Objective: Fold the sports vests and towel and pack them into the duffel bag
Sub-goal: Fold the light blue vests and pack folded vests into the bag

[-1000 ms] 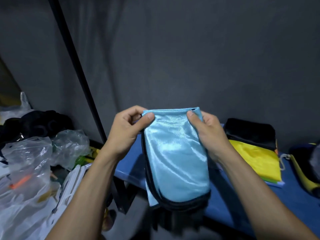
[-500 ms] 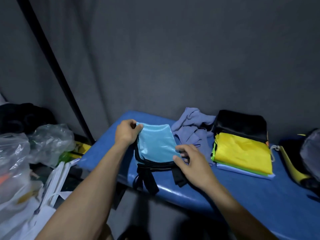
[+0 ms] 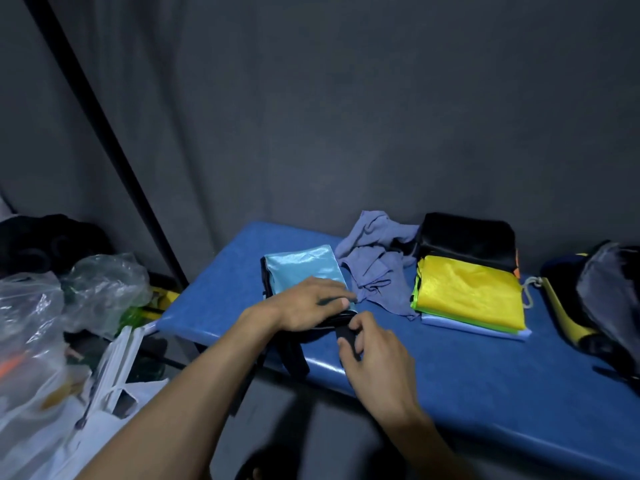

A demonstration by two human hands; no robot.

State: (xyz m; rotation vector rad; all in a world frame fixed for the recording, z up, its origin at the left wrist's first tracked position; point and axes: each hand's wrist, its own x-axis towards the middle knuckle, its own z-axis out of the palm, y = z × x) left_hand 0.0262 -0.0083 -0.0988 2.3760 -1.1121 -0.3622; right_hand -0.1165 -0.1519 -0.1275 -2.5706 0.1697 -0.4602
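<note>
A folded light blue vest (image 3: 301, 268) with black trim lies on the blue table (image 3: 450, 368) near its left end. My left hand (image 3: 308, 306) presses flat on the vest's near edge. My right hand (image 3: 367, 344) pinches a black strap (image 3: 346, 336) of the vest at the table's front edge; another black strap (image 3: 296, 358) hangs over that edge. A crumpled grey-purple towel (image 3: 374, 268) lies just right of the vest. Further right sits a stack of folded vests with a yellow one (image 3: 467, 292) on top and a black one (image 3: 467, 237) behind. The dark duffel bag (image 3: 609, 296) is at the far right.
Clear plastic bags (image 3: 104, 285) and white bags (image 3: 114, 386) crowd the floor to the left of the table. A black pole (image 3: 104, 133) slants up at the left. A grey curtain wall stands behind the table.
The blue vest went from held up in both hands to lying on the table. My left hand shifted from its far left corner to its near edge, and my right hand took hold of a black strap.
</note>
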